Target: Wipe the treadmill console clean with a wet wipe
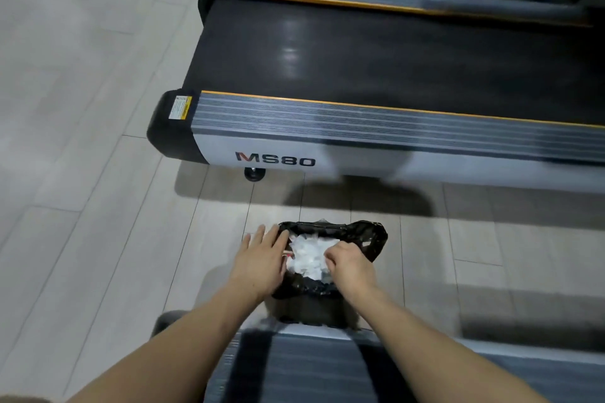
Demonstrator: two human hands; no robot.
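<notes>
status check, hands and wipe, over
Left hand flat on bin rim. Right hand curled over white wipes in bin. Console out of view.

We reach both bare forearms forward and down. Our left hand [262, 258] is flat with fingers straight and spread. Our right hand [348, 263] has its fingers curled downward.

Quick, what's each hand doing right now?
Left hand: open, fingers straight, resting on the bin's black bag.
Right hand: fingers curled over the white wipes; grip cannot be told.
</notes>
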